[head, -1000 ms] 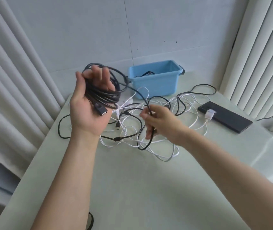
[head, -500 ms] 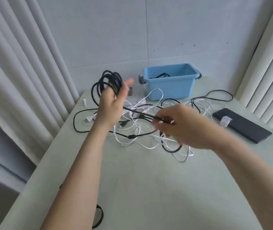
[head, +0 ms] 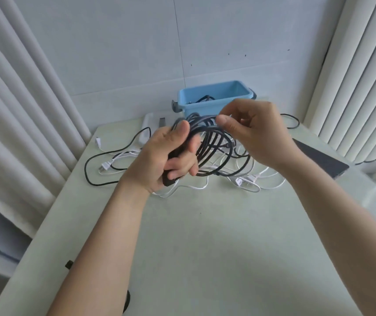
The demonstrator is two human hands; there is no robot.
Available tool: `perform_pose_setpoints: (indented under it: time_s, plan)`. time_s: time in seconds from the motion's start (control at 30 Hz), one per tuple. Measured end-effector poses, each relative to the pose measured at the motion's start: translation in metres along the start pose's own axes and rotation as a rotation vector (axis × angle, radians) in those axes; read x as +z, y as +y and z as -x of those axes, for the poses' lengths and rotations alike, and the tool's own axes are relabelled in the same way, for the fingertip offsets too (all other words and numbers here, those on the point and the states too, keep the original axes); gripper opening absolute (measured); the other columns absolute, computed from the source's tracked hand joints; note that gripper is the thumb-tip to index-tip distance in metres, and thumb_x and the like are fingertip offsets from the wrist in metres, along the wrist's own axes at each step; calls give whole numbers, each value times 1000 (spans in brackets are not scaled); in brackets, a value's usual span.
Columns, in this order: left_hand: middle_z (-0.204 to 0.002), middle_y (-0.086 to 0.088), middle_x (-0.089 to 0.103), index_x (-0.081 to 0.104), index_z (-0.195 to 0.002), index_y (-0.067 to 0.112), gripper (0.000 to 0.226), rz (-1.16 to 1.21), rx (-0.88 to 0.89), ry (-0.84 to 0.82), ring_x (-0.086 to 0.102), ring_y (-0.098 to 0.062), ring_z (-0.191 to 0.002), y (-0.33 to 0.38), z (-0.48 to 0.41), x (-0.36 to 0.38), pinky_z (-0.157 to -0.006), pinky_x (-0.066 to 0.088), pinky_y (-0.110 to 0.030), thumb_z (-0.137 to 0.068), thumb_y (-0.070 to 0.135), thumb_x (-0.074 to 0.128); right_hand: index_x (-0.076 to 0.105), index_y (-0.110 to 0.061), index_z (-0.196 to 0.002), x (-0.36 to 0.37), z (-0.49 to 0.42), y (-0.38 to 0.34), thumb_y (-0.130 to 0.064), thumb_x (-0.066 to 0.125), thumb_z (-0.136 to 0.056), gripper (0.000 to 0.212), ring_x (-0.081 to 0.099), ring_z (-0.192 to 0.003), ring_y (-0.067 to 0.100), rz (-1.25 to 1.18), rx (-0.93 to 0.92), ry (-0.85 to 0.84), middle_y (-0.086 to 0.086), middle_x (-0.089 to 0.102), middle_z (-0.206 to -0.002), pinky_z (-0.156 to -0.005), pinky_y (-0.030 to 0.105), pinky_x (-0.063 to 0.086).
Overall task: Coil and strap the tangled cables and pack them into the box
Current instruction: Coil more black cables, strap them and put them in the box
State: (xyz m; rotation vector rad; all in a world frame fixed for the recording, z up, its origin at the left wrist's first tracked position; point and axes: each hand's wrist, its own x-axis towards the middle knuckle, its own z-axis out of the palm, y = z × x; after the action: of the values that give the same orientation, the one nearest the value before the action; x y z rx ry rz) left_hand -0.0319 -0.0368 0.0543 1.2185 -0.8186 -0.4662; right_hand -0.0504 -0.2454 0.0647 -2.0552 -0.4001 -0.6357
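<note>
Above the pale worktop [head: 205,247], the left hand [head: 159,156] curls its fingers [head: 182,166] round the black cable coil [head: 214,142] and the right hand [head: 257,133] pinches its top loop, short of the blue box [head: 216,103]; a loosened grip could spill loops into the white cable tangle [head: 239,180].

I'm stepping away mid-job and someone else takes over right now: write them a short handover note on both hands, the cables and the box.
Left hand grips the black cable coil, held above the table.
Right hand pinches its top loop.
Blue box at the back holds one dark cable.
Done: black cable mostly coiled.
Left: wind in the loose black strand, strap, box it; then the tangled white cables.
</note>
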Motion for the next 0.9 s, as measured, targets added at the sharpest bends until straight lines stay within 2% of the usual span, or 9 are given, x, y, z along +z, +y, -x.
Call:
perform_pose_setpoints:
  time_s: [0.13,0.2,0.3,0.47,0.57,0.67,0.73,0.8,0.9]
  plan:
    - [-41,6,30,57,-80,15,34,498,110,-110,35,-12,-34,9,0,0,-61,50,-25,-97,43,53,61,-2,-81,13,1,15,-16,56,-102,26,43,-44,12,-203,74,-50,4,49,-52,-47,20,37]
    - [-43,1,37,54,-84,11,34,635,198,-100,50,-17,-39,17,1,-3,-66,51,-30,-101,39,45,59,6,-89,20,3,23,-11,56,-101,21,52,-51,18,-303,125,-114,8,55,-59,-54,28,47]
    - [-58,-5,58,48,-88,13,37,657,331,139,63,-22,-56,29,4,-8,-76,53,-35,-105,44,37,59,2,-91,31,8,36,-8,59,-98,13,62,-65,23,-393,213,-320,12,62,-69,-72,45,51]
    - [-104,-6,76,55,-81,12,45,656,464,397,74,-19,-93,39,10,-15,-83,56,-32,-108,40,33,61,0,-94,44,16,40,-15,60,-99,16,60,-76,19,-213,278,-533,10,74,-84,-84,46,50]
    - [-130,-10,66,50,-84,15,40,473,464,485,64,-22,-121,37,3,-15,-99,51,-34,-109,39,30,66,-6,-94,42,14,31,-10,55,-99,13,62,-71,20,-93,250,-542,6,73,-77,-84,47,53]
    - [-144,-6,57,62,-109,16,34,-43,428,691,54,-17,-133,19,-6,-23,-110,45,-40,-106,35,34,68,-8,-98,32,14,15,-9,51,-102,18,58,-59,18,-146,208,-596,2,61,-62,-65,34,51]
    - [-136,2,61,65,-119,24,32,-237,362,743,55,-10,-127,6,-9,-31,-112,43,-45,-102,41,44,69,-11,-103,25,14,5,-13,50,-103,20,50,-55,16,-172,190,-615,-3,53,-58,-58,25,47]
    - [-107,9,66,72,-102,35,28,-336,279,719,58,-13,-105,-1,-8,-35,-106,44,-49,-95,56,55,70,-13,-106,19,13,-2,-17,49,-104,22,45,-51,13,-133,162,-624,-8,50,-55,-56,20,43]
    - [-96,-1,67,70,-96,22,39,-569,155,619,68,-16,-100,-7,-5,-33,-100,48,-39,-97,57,54,67,-14,-114,12,14,-14,-19,49,-104,22,47,-51,12,-35,129,-752,-10,48,-53,-57,20,45]
